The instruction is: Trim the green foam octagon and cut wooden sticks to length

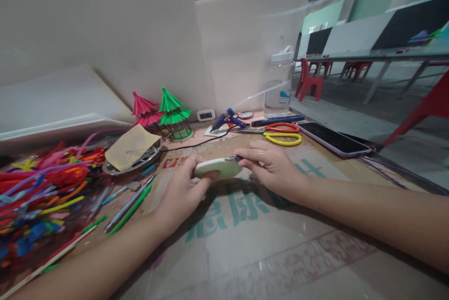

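The person's left hand (pixel 182 192) wraps around the near-left end of a pale green oval piece (pixel 217 168), thumb on top and fingers curled shut beneath it. The right hand (pixel 273 169) meets the piece at its right end, fingers bunched together and pressed on it where a small grey tip (pixel 234 158) pokes out; I cannot tell what that tip is.

The piece is held just above a printed cardboard sheet (pixel 245 244). Beyond the piece lie orange scissors (pixel 280 127) and yellow scissors (pixel 282 138), with a blue glue gun (pixel 228 120) further back. Right of the piece, past the scissors, rests a dark phone (pixel 333 138). Left of the piece lie several pens (pixel 131 201), and beyond them a heap of coloured pipe cleaners (pixel 38 187). Back-left of the piece stand a pink paper pagoda (pixel 145 113) and a green paper pagoda (pixel 173 113).
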### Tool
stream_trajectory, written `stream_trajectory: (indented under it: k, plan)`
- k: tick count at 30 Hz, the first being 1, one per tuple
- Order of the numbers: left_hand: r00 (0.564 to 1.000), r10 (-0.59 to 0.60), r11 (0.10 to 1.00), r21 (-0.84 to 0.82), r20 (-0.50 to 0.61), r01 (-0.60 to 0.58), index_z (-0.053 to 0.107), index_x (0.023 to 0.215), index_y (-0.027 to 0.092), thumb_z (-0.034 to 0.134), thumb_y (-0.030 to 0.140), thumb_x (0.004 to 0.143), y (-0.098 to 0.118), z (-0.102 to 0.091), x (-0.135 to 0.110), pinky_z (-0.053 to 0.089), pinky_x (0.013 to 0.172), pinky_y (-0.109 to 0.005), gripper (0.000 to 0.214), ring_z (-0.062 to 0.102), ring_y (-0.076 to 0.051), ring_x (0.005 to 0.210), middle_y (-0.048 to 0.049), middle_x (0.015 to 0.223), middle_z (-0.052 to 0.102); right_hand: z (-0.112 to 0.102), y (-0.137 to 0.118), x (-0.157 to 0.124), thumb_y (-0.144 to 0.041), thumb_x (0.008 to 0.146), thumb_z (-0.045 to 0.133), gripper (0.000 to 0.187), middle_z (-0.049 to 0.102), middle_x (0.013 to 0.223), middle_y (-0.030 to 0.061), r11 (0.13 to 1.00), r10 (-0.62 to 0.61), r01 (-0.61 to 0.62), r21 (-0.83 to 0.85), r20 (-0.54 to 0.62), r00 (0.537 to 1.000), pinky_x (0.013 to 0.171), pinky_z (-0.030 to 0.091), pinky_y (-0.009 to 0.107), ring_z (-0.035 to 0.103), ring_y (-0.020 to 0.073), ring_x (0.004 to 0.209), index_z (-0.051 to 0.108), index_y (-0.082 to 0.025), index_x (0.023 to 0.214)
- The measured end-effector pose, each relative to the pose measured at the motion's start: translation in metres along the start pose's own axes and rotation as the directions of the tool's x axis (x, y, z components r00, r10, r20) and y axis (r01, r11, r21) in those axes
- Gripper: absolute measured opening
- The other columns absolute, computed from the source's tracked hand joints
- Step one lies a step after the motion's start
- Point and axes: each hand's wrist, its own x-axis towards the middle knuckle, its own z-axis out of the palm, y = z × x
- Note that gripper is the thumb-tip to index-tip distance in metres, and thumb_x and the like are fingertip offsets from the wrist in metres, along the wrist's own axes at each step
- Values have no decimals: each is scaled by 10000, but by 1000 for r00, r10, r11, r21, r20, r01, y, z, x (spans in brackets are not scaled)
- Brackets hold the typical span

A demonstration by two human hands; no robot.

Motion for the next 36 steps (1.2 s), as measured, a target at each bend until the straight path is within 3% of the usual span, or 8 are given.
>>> stream_trajectory:
  k: [8, 25, 28, 31, 34, 36]
  plan:
    - [1000, 13, 999, -39, -8, -13, 538, 829, 177, 575, 207, 810, 2, 1, 1, 406, 597, -236, 51, 532, -138, 681, 15, 755, 590, 2, 2, -2, -345, 956, 511, 267, 650, 811, 45, 996, 47, -41, 80, -70, 996, 722, 479, 320, 590, 182, 787, 686, -191, 1086]
    - [1000, 9, 999, -38, -15, -10, 553, 860, 172, 581, 191, 799, 0, 1, 0, 413, 595, -237, 69, 550, -145, 690, 8, 778, 608, 2, 1, -2, -310, 951, 520, 260, 638, 774, 54, 999, 20, -20, 44, -6, 1000, 692, 453, 319, 575, 190, 756, 705, -157, 1049]
    - [1000, -6, 998, -66, -15, 5, 549, 866, 175, 587, 207, 804, 2, 1, 1, 426, 607, -237, 80, 558, -148, 701, 10, 771, 602, 5, 1, -2, -306, 945, 516, 237, 686, 860, 54, 978, 136, -134, 160, -5, 991, 747, 474, 326, 613, 191, 817, 698, -188, 1040]
    - [999, -32, 989, -147, -28, 28, 535, 957, 173, 594, 263, 823, 1, 2, 4, 454, 675, -248, 172, 587, -162, 786, -9, 864, 629, 8, 6, 2, -316, 930, 504, 240, 704, 1021, 67, 891, 343, -322, 319, -10, 939, 831, 483, 337, 632, 204, 951, 672, -185, 1040]
    - [997, -70, 965, -254, -9, 65, 514, 1013, 170, 608, 304, 822, -5, 4, 8, 468, 729, -265, 251, 597, -178, 861, -34, 957, 634, 9, 11, 5, -362, 928, 474, 260, 700, 948, 52, 815, 459, -439, 378, 42, 888, 790, 492, 324, 634, 196, 889, 657, -182, 972]
    - [996, -91, 943, -320, 17, 91, 506, 1015, 168, 603, 332, 831, -10, 6, 8, 473, 731, -274, 264, 594, -182, 862, -38, 958, 622, 9, 12, 6, -378, 929, 466, 270, 695, 907, 44, 802, 471, -459, 383, 69, 880, 768, 495, 317, 633, 190, 854, 651, -183, 949]
